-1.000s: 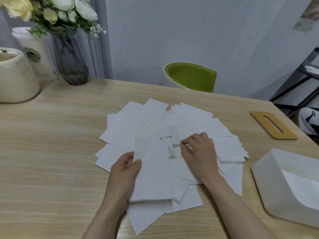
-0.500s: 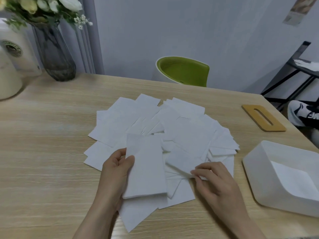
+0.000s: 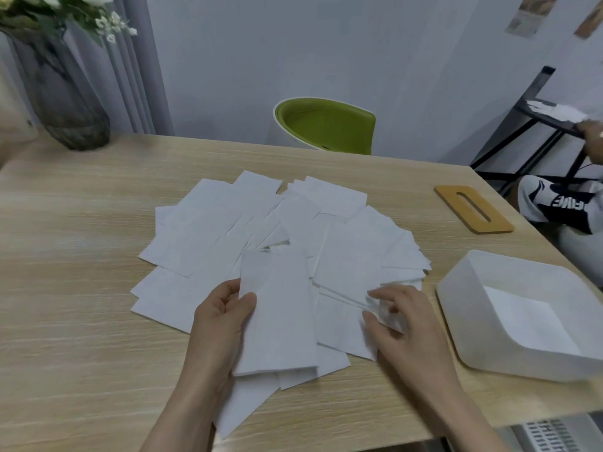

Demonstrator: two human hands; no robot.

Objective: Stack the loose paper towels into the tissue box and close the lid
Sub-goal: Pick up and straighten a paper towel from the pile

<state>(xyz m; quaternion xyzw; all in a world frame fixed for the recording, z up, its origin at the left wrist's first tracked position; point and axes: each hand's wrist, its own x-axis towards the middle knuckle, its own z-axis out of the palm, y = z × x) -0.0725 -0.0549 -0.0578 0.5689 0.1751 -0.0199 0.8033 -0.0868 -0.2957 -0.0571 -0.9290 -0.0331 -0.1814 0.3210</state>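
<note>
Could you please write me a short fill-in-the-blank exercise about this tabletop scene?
1. The left hand holds a small stack of paper towels by its ____ edge.
2. The white tissue box sits open, to the ____ of the loose paper towels.
3. The wooden lid lies flat on the table, ____ the box.
4. The right hand pinches a towel by its ____.

Missing words: left; right; beyond; corner

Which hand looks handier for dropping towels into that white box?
Probably the right hand: it pinches a towel beside the tissue box, while the left hand holds a stack farther away.
</note>
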